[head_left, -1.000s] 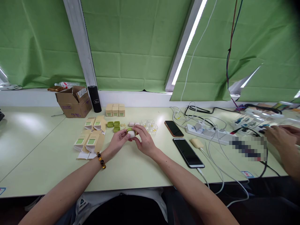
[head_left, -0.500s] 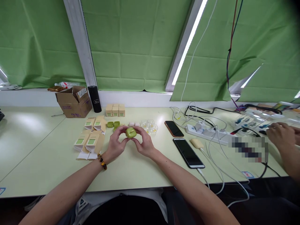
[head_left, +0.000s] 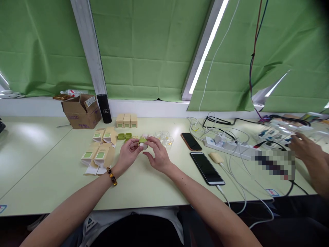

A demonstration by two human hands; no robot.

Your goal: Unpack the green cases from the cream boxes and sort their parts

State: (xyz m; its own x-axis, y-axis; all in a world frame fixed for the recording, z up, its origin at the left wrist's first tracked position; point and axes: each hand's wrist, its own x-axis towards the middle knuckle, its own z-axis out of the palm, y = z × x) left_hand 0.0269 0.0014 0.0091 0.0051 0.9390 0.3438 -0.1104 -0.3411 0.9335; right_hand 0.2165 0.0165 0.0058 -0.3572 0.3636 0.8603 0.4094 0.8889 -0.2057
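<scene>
My left hand (head_left: 130, 151) grips a small rounded green and white case (head_left: 143, 143) between thumb and fingers, green above and white below. My right hand (head_left: 158, 156) has its fingertips at the right side of the case, fingers stretched and thumb held apart from it. Just behind lie green square-shaped cups (head_left: 124, 136) and tiny gold-coloured pieces (head_left: 135, 137). Several clear plastic cups (head_left: 164, 138) stand to the right of them. Opened kraft cartons with green labels (head_left: 104, 152) lie left of my left hand.
Three small closed cartons (head_left: 126, 121) stand farther back, near a black tumbler (head_left: 104, 108) and a cardboard box (head_left: 81, 111). On the right are two phones (head_left: 207, 168), a yellow case (head_left: 216, 157), a power strip (head_left: 228, 148) with tangled cables, and another person's hand (head_left: 305, 147).
The case has turned between my hands, so its white part now shows under the green. My right thumb has come away from it. The other person's hand has shifted slightly.
</scene>
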